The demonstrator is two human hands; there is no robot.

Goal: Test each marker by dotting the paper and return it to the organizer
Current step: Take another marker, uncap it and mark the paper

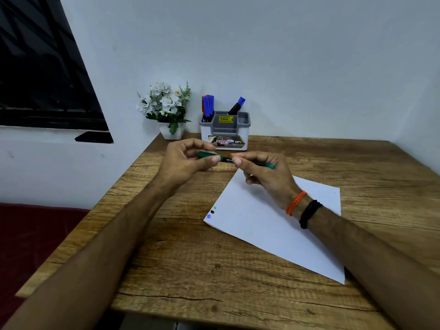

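Marker held level above desk: left fingers pinching cap, right fingers pinching barrel; pull straight apart.

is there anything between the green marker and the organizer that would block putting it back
Nothing visible does. The green marker is held over the table in the grip of the left hand and right hand, just in front of the organizer. Only bare table lies between them.
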